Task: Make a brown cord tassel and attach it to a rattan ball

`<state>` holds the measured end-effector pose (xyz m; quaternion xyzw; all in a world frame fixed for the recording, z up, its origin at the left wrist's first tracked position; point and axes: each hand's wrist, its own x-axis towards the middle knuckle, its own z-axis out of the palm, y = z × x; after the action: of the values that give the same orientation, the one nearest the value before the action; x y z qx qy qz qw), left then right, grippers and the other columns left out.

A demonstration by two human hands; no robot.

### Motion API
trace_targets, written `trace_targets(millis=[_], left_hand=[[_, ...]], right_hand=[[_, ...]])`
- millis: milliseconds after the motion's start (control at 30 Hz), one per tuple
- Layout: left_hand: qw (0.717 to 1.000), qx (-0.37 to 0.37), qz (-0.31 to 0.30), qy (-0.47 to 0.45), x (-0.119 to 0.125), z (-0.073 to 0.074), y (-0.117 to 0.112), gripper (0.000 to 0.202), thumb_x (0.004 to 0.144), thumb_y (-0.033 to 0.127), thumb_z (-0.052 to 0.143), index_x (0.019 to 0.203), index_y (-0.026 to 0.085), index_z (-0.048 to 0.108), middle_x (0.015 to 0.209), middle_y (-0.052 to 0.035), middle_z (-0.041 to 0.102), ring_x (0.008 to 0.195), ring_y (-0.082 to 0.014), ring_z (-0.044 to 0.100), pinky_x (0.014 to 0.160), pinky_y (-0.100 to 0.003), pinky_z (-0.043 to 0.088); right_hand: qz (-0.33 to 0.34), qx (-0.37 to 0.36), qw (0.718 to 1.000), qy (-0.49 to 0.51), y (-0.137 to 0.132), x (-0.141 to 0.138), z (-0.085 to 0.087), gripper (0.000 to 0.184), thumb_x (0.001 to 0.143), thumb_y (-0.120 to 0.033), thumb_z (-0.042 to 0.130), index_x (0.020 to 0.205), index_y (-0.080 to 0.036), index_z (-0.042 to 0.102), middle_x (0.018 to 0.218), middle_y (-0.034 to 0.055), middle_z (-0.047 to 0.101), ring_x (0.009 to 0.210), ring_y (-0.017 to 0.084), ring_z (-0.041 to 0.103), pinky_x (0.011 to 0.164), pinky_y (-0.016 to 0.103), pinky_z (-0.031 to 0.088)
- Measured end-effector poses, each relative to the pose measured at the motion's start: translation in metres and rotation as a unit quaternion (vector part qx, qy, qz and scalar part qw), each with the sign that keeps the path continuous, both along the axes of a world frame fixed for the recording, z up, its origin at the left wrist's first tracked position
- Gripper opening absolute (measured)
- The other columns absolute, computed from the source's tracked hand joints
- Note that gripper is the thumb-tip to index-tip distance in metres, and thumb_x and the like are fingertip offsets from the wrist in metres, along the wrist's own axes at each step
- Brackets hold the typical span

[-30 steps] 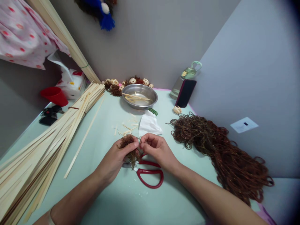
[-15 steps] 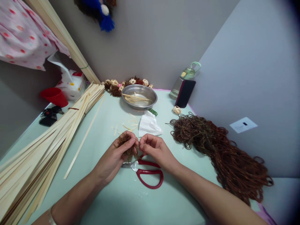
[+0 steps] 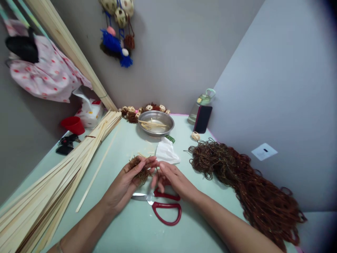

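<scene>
My left hand (image 3: pixel 123 182) is closed around a fuzzy bunch of brown yarn (image 3: pixel 134 162), thumb pressed on top. My right hand (image 3: pixel 177 179) meets its fingertips. A thin strand of brown yarn (image 3: pixel 157 170) runs down between the two hands, at the right fingers, which are partly blurred. Just below both hands lie scissors (image 3: pixel 167 223) with red handles, blades pointing left. Behind the hands is a crumpled white tissue (image 3: pixel 166 151), with small straw-coloured scraps beside it.
Long pale wooden strips (image 3: pixel 65 168) cover the left side. A metal bowl (image 3: pixel 156 133) holds water and short strips. On the right are a heap of brown cord (image 3: pixel 247 179), a small woven ball (image 3: pixel 195 136), a phone (image 3: pixel 202 119) and a bottle (image 3: pixel 193 112).
The view has tilted up, showing more of the hanging woven balls. My right hand's fingers have loosened from a tight pinch and spread somewhat. The left hand keeps its hold on the yarn bunch.
</scene>
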<state>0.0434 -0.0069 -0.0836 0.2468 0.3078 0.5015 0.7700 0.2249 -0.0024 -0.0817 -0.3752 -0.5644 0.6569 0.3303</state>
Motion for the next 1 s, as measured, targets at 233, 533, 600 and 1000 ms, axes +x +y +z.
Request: trace_targets(millis=[233,533,600,1000], left_hand=[[0.992,0.038,0.088,0.082,-0.005,-0.008,0.005,0.022,0.076,0.032,0.079,0.087,0.019,0.064,0.098,-0.0032,0.074,0.09,-0.0152,0.07,0.09,-0.028,0.053],[0.948,0.147,0.189,0.209,-0.012,0.002,0.001,0.025,0.076,0.033,0.077,0.089,0.021,0.06,0.094,-0.0017,0.066,0.098,-0.0184,0.061,0.093,-0.028,0.043],[0.94,0.18,0.19,0.218,-0.008,0.005,-0.002,0.028,0.075,0.036,0.077,0.09,0.021,0.06,0.094,-0.003,0.067,0.1,-0.0212,0.061,0.095,-0.031,0.042],[0.908,0.268,-0.164,0.276,0.0,-0.008,-0.01,0.038,0.093,0.048,0.052,0.1,0.014,0.068,0.071,-0.002,0.067,0.055,-0.0119,0.049,0.059,-0.026,0.035]], right_hand=[[-0.04,0.032,0.997,-0.049,0.007,0.009,0.007,0.037,0.09,-0.05,0.06,0.083,-0.014,0.064,0.045,-0.0092,0.038,0.043,0.006,0.023,0.046,0.022,0.016],[-0.12,0.124,0.981,-0.088,0.006,0.013,0.024,0.041,0.09,-0.052,0.056,0.086,-0.013,0.068,0.042,-0.0087,0.035,0.043,0.008,0.023,0.048,0.023,0.019],[-0.076,0.142,0.98,-0.118,0.001,0.009,0.026,0.041,0.091,-0.051,0.056,0.083,-0.013,0.068,0.046,-0.0071,0.038,0.045,0.008,0.027,0.047,0.023,0.02],[-0.062,0.197,0.974,-0.098,-0.004,0.009,0.028,0.035,0.091,-0.045,0.058,0.078,-0.015,0.07,0.06,-0.0014,0.05,0.054,0.011,0.038,0.054,0.024,0.03]])
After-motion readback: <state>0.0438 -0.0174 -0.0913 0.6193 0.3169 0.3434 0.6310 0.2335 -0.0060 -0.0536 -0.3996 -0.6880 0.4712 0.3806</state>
